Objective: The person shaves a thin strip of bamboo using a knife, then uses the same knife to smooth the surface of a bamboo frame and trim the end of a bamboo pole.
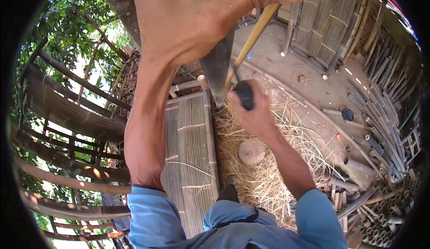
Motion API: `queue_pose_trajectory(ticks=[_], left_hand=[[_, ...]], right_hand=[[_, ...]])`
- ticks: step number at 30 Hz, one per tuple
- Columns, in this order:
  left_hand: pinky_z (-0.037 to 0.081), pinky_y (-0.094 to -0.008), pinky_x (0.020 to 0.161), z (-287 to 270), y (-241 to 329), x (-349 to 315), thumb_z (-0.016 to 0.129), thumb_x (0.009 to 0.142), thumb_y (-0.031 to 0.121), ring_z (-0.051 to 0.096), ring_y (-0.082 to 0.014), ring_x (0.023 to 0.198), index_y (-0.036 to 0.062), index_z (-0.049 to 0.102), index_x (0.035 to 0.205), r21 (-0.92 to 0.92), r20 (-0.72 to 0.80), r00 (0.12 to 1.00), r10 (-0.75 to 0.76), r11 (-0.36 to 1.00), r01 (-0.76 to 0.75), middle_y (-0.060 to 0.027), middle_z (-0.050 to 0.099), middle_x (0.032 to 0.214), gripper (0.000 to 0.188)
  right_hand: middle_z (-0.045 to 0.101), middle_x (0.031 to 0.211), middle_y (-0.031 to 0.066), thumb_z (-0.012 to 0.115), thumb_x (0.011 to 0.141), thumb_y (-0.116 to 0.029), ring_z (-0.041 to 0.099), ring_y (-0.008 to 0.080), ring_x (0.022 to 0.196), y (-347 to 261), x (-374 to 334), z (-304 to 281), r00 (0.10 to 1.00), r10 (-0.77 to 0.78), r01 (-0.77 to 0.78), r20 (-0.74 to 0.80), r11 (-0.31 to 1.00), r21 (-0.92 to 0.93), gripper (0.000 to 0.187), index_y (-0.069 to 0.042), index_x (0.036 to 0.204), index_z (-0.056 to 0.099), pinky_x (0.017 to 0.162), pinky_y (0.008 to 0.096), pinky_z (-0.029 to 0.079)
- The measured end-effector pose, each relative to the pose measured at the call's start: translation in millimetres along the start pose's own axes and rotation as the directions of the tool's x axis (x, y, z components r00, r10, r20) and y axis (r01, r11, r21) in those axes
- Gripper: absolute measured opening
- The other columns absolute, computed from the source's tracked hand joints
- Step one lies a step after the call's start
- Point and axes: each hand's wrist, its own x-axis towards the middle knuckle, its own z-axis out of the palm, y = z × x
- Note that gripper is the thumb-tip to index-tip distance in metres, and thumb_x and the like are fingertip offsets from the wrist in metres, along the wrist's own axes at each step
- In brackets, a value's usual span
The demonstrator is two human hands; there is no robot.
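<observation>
High in front of me, my left hand (pixel 183 21) is wrapped round a dark bamboo pole (pixel 217 65). Its thumb sticks out to the right, and its fingers are cut off by the upper edge. A pale yellow split face of bamboo (pixel 255 36) slants down beside the dark side and narrows toward the lower end. Close to that lower end, my right hand (pixel 257 114), slightly blurred, grips a black-handled knife (pixel 244 95). Only a thin grey piece of its blade shows, next to the yellow bamboo; whether it touches is hard to tell.
Below my hands, pale bamboo shavings (pixel 286 159) surround a round wooden block (pixel 251 151). A slatted bamboo bench (pixel 190 137) stands left of them. Bamboo railings (pixel 76 101) rise at far left. Cut bamboo lengths (pixel 380 110) lie at right, and a bamboo panel (pixel 324 21) stands behind.
</observation>
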Motion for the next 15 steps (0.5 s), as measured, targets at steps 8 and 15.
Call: queue_pose_trajectory(ticks=[8, 15], left_hand=[[0.048, -0.0214, 0.069, -30, 8, -17, 0.09, 0.076, 0.02, 0.063, -0.0086, 0.073, 0.0034, 0.077, 0.103, 0.24, -0.046, 0.999, -0.014, 0.97, 0.025, 0.0005, 0.072, 0.085, 0.034], [0.046, -0.0381, 0.1, -107, -89, -46, 0.043, 0.107, 0.045, 0.062, -0.0224, 0.114, 0.0057, 0.068, 0.124, 0.324, -0.053, 0.947, -0.318, 0.891, 0.317, -0.0102, 0.064, 0.133, 0.049]], right_hand=[[0.069, 0.083, 0.0167, 0.064, 0.095, -0.026, 0.065, 0.0227, 0.059, 90, 5, 43, 0.86, 0.448, -0.379, 0.243, 0.881, -0.281, 0.033, 0.004, 0.108, 0.065, 0.064, 0.04, 0.054], [0.07, 0.099, 0.027, 0.07, 0.091, -0.029, 0.07, 0.0389, 0.092, -15, 19, -25, 0.941, 0.249, -0.187, 0.228, 0.946, -0.265, 0.039, 0.004, 0.11, 0.066, 0.082, 0.0473, 0.054]])
